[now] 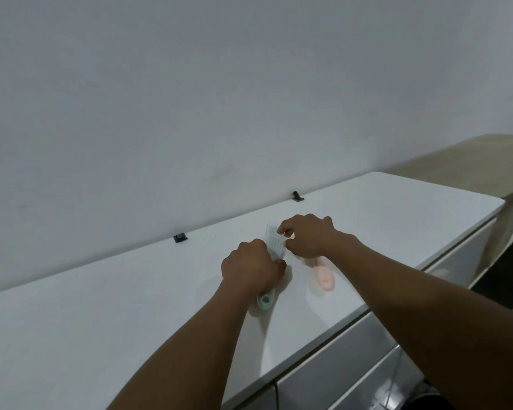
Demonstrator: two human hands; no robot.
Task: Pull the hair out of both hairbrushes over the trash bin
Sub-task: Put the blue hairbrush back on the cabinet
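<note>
While both bare forearms reach forward over the front edge of the white surface (101, 321), the left hand (251, 269) is closed in a fist around the handle of the pale green hairbrush (274, 241). The rounded handle end, with a small grey dot on it, pokes out below the fist, close to the surface, and the bristled head sticks up beyond the knuckles, tilted away toward the wall. Just to the right, the pink hairbrush (323, 276) lies flat on the surface, its handle pointing back toward the person and its head hidden under the right wrist. A little farther on, the right hand (307, 235) is curled over the green brush's head, thumb and forefinger drawn together at the bristles in a pinch; whether any hair is caught between them I cannot tell, as that spot is blurred. Below the front edge, glossy grey drawer fronts run off to the right. Along the far edge of the surface, where it meets the plain white wall (219, 99), sit two small dark clips (180, 238), well apart from each other. Beyond the surface's right end stands a light wooden cabinet (486, 161).
</note>
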